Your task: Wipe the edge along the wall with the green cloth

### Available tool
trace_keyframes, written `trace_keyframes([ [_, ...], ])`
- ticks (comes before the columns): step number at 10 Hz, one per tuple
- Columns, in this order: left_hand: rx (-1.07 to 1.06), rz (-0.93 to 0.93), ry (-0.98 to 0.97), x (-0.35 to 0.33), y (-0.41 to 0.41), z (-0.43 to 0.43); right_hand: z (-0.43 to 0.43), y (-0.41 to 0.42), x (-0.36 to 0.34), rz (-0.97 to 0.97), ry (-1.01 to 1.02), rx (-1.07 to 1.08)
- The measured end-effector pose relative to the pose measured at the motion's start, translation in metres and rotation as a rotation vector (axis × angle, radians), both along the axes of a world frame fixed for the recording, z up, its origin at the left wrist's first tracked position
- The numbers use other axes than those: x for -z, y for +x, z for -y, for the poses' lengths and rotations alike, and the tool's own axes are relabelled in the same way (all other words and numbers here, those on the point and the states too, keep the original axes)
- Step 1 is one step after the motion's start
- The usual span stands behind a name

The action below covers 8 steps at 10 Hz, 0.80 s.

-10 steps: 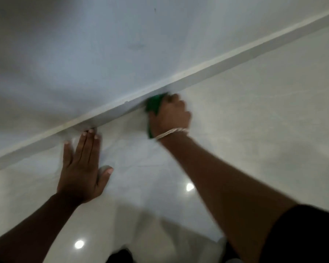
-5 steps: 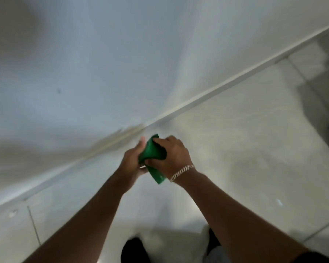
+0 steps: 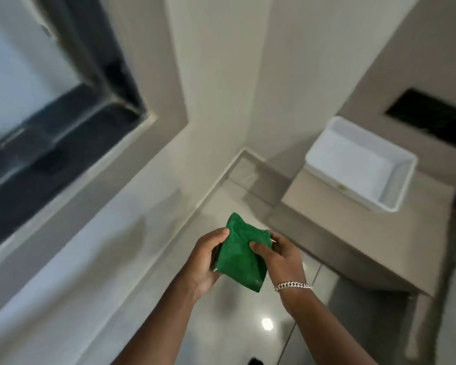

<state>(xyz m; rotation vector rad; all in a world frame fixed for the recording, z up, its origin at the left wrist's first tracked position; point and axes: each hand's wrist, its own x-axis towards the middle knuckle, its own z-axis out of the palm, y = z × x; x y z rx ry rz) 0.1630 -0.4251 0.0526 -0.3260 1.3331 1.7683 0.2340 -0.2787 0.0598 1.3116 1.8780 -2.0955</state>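
Green cloth (image 3: pixel 238 256): folded, held in the air above the glossy floor (image 3: pixel 221 325), clear of the wall (image 3: pixel 132 222) and its baseboard edge (image 3: pixel 153 262) to the left. Left hand (image 3: pixel 204 262): closed on the cloth's left side, thumb on top; right hand (image 3: pixel 279 255): gripping its right side, fingers across the front, chain bracelet (image 3: pixel 293 285) at the wrist. Surroundings: white basin (image 3: pixel 334 169) on a beige counter (image 3: pixel 353 233) at right, dark-framed window (image 3: pixel 71 143) at upper left.
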Motion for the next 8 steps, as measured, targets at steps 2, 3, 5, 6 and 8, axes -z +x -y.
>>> trace_keyframes([
  [2, 0.31, -0.188, -0.149, -0.061, -0.054, -0.142, -0.13, -0.024, -0.054, -0.061, 0.167, 0.261],
  [3, 0.406, -0.307, -0.212, -0.055, -0.085, -0.221, -0.197, -0.047, -0.036, -0.026, 0.233, 0.345],
  [5, 0.484, -0.511, -0.332, 0.019, -0.149, -0.366, -0.324, -0.11, 0.037, 0.063, 0.344, 0.508],
  [6, 0.573, -0.547, -0.424, 0.057, -0.164, -0.403, -0.361, -0.13, 0.073, 0.101, 0.339, 0.52],
  [8, 0.807, -0.555, -0.52, 0.077, -0.174, -0.43, -0.385, -0.138, 0.096, 0.151, 0.258, 0.584],
])
